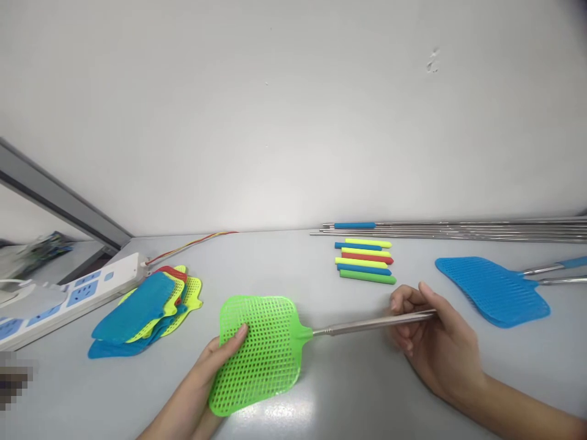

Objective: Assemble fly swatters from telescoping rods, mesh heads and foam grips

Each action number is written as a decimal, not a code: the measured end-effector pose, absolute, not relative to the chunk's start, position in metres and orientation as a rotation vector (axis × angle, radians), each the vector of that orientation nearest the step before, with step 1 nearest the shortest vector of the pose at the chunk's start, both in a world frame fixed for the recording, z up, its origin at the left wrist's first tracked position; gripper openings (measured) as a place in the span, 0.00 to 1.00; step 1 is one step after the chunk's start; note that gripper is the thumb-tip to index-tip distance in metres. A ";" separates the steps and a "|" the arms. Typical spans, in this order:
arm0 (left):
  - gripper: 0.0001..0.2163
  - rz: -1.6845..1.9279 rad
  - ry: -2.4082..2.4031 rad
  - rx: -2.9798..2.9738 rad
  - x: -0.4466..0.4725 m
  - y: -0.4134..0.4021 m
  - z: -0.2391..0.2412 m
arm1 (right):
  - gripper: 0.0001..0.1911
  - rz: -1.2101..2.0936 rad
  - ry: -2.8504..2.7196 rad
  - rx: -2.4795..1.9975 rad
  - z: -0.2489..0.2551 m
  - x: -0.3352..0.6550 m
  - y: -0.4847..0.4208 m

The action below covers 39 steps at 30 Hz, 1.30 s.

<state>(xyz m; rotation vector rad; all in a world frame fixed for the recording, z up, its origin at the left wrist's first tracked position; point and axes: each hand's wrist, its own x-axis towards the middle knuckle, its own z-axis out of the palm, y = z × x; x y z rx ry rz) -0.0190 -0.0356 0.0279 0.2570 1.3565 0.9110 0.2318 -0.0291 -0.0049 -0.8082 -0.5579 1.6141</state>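
My left hand (208, 373) grips the lower left edge of a green mesh fly swatter head (263, 351), thumb on top of the mesh. A thin metal rod (367, 322) runs from the head's neck to the right. My right hand (431, 345) is closed around the far end of that rod, fingers curled under it. The swatter is held just above the grey table (321, 397).
A stack of blue, yellow and red swatter heads (142, 311) lies at the left beside a white power strip (68, 296). Several coloured handle grips (365, 261) lie behind. Metal rods (458, 229) line the wall. Finished blue swatters (495, 290) rest at the right.
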 end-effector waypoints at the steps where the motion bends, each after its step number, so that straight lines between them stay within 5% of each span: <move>1: 0.20 0.913 1.350 0.245 -0.019 -0.035 0.028 | 0.22 1.613 -0.544 -0.805 -0.004 0.232 -0.029; 39: 0.20 0.740 1.253 0.219 -0.016 -0.037 0.033 | 0.17 1.635 -0.554 -0.938 -0.007 0.227 -0.025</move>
